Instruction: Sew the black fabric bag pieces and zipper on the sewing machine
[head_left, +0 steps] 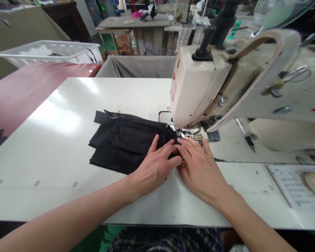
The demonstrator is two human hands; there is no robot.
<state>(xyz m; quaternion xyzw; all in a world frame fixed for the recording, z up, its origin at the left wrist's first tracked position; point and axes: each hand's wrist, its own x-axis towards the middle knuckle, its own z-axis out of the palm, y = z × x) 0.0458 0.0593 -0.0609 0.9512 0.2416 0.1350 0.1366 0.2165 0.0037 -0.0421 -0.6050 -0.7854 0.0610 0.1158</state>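
- Pressing flat on the near edge of the black fabric (126, 143), the left hand (153, 168) lies palm down with its fingers stretched out and slightly spread, gripping nothing.
- Just beside it, the right hand (199, 168) also lies palm down — fingers extended and close together, tips pointing toward the presser foot (185, 134), clamped on nothing. The two hands touch at the fingertips.
- The black fabric is a folded, layered piece on the white table (55, 140), running left from the needle area, its right end tucked under the sewing machine (225, 80).
- A printed sheet (288, 187) lies on the table to the right, near the machine's base.
- Farther back — beyond the table's far edge — a grey cloth bin (139, 66) hangs, with a white plastic basket (49, 52) to its left on a reddish surface (23, 91).
- Another work table (133, 22) stands well behind.
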